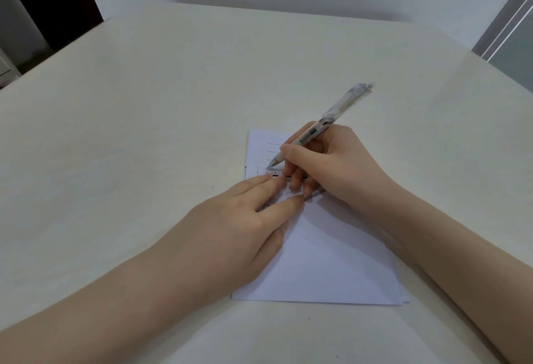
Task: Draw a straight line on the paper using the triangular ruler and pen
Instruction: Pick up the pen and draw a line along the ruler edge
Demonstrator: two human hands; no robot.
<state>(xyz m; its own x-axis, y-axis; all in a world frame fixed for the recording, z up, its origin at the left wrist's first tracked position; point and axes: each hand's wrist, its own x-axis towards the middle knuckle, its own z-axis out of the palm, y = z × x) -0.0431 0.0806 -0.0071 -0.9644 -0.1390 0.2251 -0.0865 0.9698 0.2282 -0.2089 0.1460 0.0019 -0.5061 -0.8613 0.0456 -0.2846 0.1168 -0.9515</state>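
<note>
A white sheet of paper (323, 262) lies on the table, with a few short horizontal lines drawn near its far end. A clear triangular ruler (274, 171) rests flat on the paper, mostly hidden under my fingers. My left hand (239, 225) lies flat with its fingertips pressing down on the ruler. My right hand (331, 161) grips a white and clear pen (326, 121), tilted up to the right. The pen's tip touches the paper at the ruler's far edge, near its left end.
The cream table (144, 147) stretches wide around the paper. A pale wall stands behind the far edge, a dark opening shows at the top left, and a grey frame at the top right.
</note>
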